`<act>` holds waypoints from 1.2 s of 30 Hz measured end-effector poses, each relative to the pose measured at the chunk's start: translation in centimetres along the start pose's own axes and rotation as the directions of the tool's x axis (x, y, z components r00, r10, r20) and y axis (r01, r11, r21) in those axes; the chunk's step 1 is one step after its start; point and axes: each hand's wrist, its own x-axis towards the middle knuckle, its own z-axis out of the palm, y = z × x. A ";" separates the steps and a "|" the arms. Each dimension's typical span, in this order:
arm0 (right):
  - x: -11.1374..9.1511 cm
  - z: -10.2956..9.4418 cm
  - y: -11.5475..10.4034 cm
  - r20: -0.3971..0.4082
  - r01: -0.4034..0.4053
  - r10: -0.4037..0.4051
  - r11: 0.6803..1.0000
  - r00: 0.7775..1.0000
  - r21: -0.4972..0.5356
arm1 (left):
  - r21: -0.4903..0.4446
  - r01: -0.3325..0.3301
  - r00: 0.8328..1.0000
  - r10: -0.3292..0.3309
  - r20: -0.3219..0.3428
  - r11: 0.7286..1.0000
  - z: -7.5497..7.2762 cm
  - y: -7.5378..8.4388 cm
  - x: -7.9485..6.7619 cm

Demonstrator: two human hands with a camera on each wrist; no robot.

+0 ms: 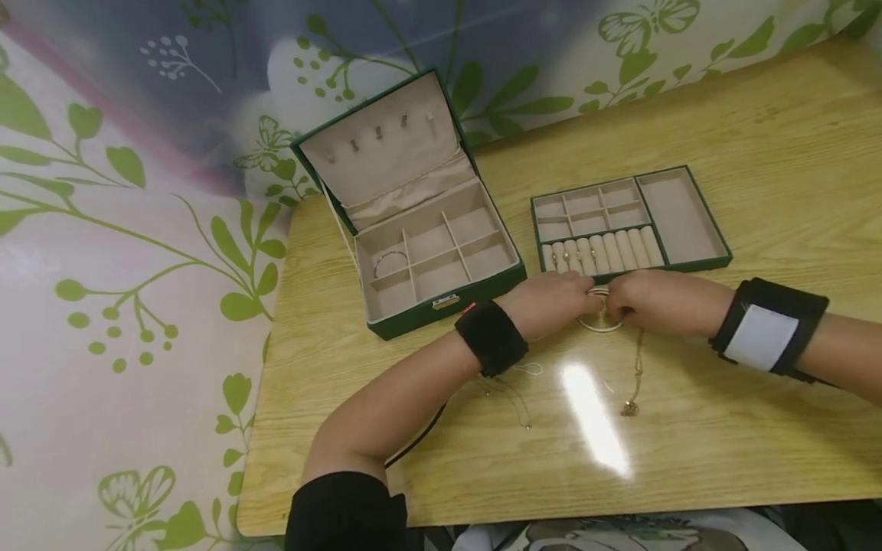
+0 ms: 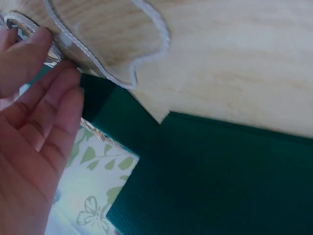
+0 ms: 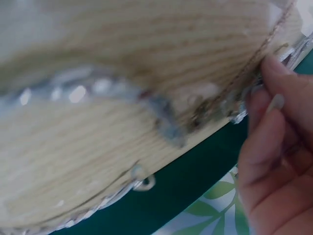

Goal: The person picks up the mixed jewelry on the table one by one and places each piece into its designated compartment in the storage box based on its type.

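One bangle (image 1: 601, 330), or maybe more nested together, the exact count hard to tell, and two hands were on it! It sat low over the table (image 1: 744, 428), just in front of the tray (image 1: 703, 265). The left hand (image 1: 551, 302) had its fingers bent, narrow, gripping the left side; the right hand (image 1: 661, 300) pinched at the right, thumb and finger nearly together.

Now the count: two necklaces lay on the near side, one with a pendant (image 1: 630, 409), its chain running up to the right hand, and one thin chain (image 1: 521, 404) beside the left forearm. One box (image 1: 451, 301) stood open at left: six compartments, five hooks in the lid (image 1: 386, 153), and one bracelet (image 1: 390, 254) in the back left compartment. The tray showed six small compartments, one large, and about four rings (image 1: 566, 256) on its rolls.
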 end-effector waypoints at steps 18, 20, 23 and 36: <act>-0.9 -1.6 1.0 -0.117 0.049 -0.030 0.985 0.993 0.163 | -0.308 -0.143 0.989 0.120 -0.091 0.941 0.0 -1.9 -1.5; -1.2 -2.0 0.9 -0.165 0.008 0.023 0.983 0.986 0.184 | -0.477 -0.152 0.987 0.105 -0.124 0.866 0.1 -2.2 -1.9; -1.4 -2.3 0.6 -0.228 -0.056 0.113 0.968 0.967 0.243 | -0.714 -0.138 0.987 0.041 -0.152 0.687 0.1 -2.5 -2.4; -0.3 -4.6 -2.2 -0.228 -0.192 0.385 0.791 0.894 0.581 | -0.973 -0.163 0.899 -0.382 -0.215 0.165 -2.1 -2.1 -5.9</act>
